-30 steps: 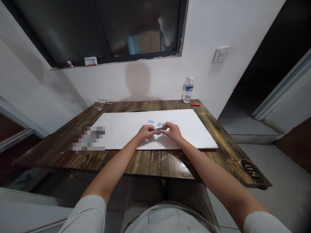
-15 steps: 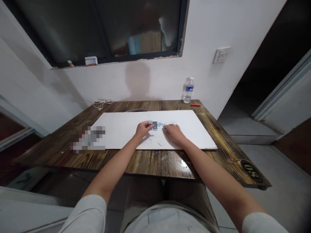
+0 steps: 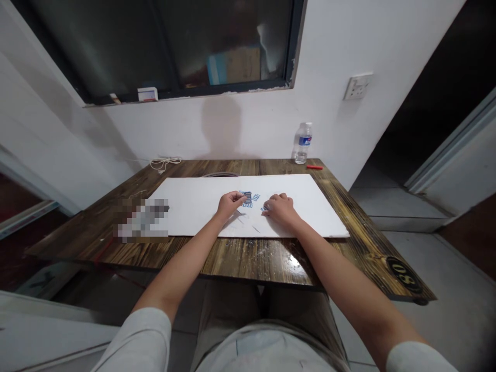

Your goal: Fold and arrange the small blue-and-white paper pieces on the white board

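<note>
Over the middle of a white board (image 3: 194, 206), my left hand (image 3: 230, 204) pinches a small dark piece with pale stripes (image 3: 248, 197) between thumb and fingers. Around that piece lie several small blue-outlined pieces, one of them (image 3: 256, 197) just to its right and another (image 3: 248, 205) just below it. My right hand (image 3: 281, 207) rests on the board farther right, its fingers curled down onto a small blue-lined piece (image 3: 264, 209) that is partly hidden. Thin dark lines (image 3: 256, 229) show on the board between my forearms.
The board lies on a brown wooden table (image 3: 248, 258). Toward the wall are a water bottle (image 3: 303, 143), a red pen-like stick (image 3: 314, 167) and a white cable (image 3: 165, 163). At the left, a blurred patch (image 3: 145, 219) covers something. A round black number plate (image 3: 401, 274) marks the right corner.
My right hand has drawn slightly right and nearer to me, with the blue-lined piece at its fingertips. My left hand keeps its pinch in almost the same place. The view has shifted slightly.
</note>
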Available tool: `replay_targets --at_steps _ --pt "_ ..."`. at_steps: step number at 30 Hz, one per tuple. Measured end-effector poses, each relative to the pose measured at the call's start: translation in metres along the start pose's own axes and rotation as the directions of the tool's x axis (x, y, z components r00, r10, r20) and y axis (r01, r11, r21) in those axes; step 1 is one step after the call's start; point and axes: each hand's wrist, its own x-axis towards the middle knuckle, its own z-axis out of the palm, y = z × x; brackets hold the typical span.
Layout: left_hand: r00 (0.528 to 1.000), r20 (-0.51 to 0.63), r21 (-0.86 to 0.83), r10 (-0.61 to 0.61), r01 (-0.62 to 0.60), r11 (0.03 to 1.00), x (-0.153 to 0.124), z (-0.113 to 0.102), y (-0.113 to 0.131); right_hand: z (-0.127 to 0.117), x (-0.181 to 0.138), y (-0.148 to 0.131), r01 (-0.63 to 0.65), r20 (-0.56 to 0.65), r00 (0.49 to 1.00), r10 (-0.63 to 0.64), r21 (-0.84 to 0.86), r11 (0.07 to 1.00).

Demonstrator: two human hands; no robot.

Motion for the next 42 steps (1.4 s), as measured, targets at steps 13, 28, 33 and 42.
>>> replay_targets --at_steps 13,28,33,42 --pt "1.000 -0.009 0.028 -0.011 0.011 1.000 0.001 0.000 -0.004 0.006 0.004 0.000 -0.075 -0.015 0.997 0.077 0.138 0.988" --pt "0.977 0.213 0.051 -0.010 -0.001 0.999 -0.007 0.000 0.011 0.011 0.011 -0.005 0.015 -0.174 0.955 0.241 0.838 0.546" --pt "0.956 0.293 0.078 0.001 -0.025 0.997 -0.011 0.002 0.019 0.014 0.009 -0.012 -0.033 -0.055 0.974 0.218 0.924 0.381" --pt "0.977 0.211 0.108 -0.018 -0.005 0.994 -0.010 0.002 0.018 0.011 0.006 -0.020 -0.035 0.017 0.997 0.074 0.970 0.239"
